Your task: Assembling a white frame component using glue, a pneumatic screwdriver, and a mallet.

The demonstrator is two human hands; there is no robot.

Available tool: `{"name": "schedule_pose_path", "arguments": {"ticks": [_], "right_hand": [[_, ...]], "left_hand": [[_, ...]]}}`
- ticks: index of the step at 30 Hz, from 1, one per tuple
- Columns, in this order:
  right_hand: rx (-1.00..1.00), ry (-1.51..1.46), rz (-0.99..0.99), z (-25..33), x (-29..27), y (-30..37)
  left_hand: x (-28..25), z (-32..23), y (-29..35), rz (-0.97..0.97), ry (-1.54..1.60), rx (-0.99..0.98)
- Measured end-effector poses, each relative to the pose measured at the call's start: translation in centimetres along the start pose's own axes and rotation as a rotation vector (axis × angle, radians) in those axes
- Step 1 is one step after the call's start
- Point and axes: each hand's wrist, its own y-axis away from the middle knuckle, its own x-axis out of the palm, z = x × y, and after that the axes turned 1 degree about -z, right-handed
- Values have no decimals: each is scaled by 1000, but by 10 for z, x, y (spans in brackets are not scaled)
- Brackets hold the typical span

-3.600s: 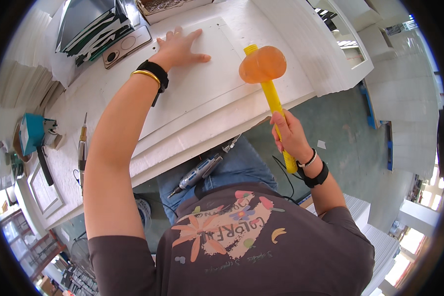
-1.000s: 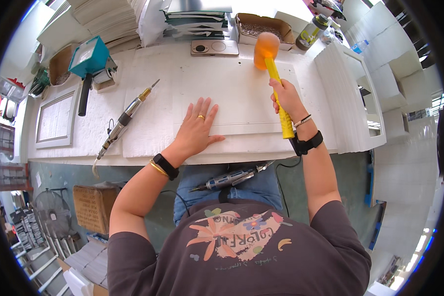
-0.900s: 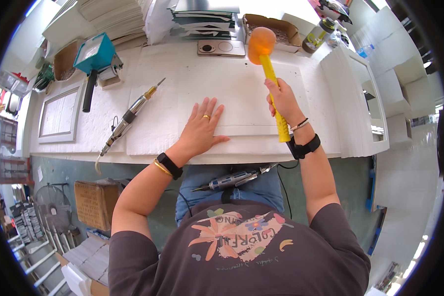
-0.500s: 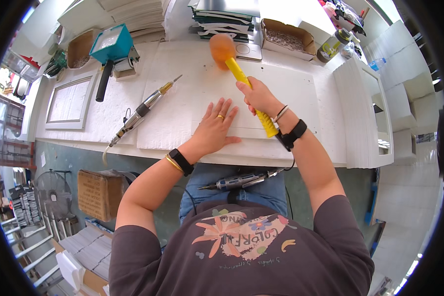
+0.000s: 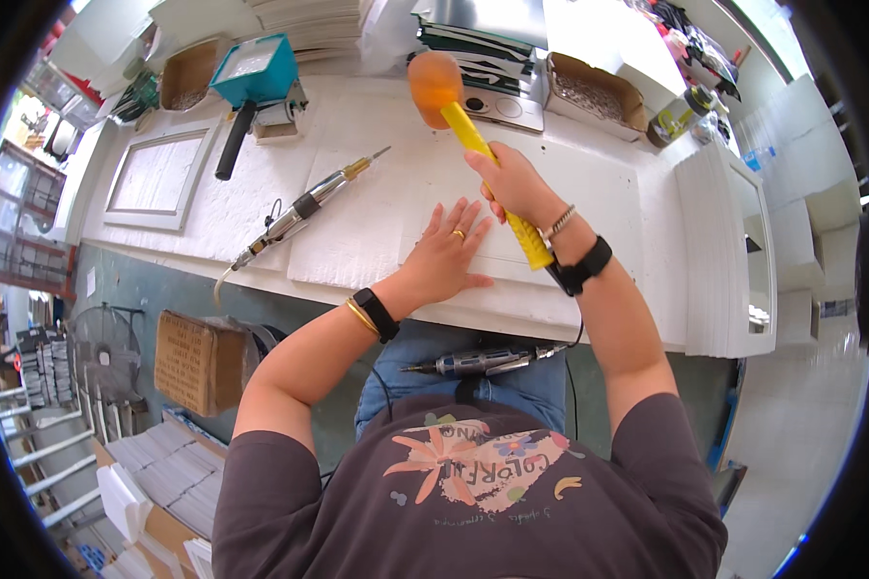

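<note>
My right hand [image 5: 517, 183] is wrapped around the yellow grip of a mallet [image 5: 436, 89] with a rounded, translucent orange head. The mallet head is held over the far part of the table, and the handle slants back toward my right wrist. My left hand [image 5: 444, 253] lies flat with fingers spread on a thin white panel [image 5: 570, 207]. Left of that hand, a silver power screwdriver [image 5: 304, 206] with a brass-coloured nose lies on the white foam-like table cover. A second, grey-blue screwdriver [image 5: 478, 361] rests across my lap.
A teal tray-like holder [image 5: 253, 69] with a black handle stands far left, beside a white frame [image 5: 154, 179]. At the back are a stack of dark panels [image 5: 478, 43], a silver box with a dial [image 5: 504, 109] and a carton of small screws [image 5: 594, 95]. White frames [image 5: 729, 251] stand at right.
The whole view has shifted, so the table items sit farther right in the picture. Relative to the stack of panels, the mallet head is now farther left. My left hand stays flat on the panel.
</note>
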Motion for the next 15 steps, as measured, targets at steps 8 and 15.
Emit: {"name": "schedule_pose_path", "arguments": {"ticks": [8, 15], "right_hand": [[44, -122, -14, -29, 3, 10], [-15, -481, 59, -20, 28, 50]], "left_hand": [[21, -6, 0, -71, -25, 47], [-9, -23, 15, 122, 20, -79]]}}
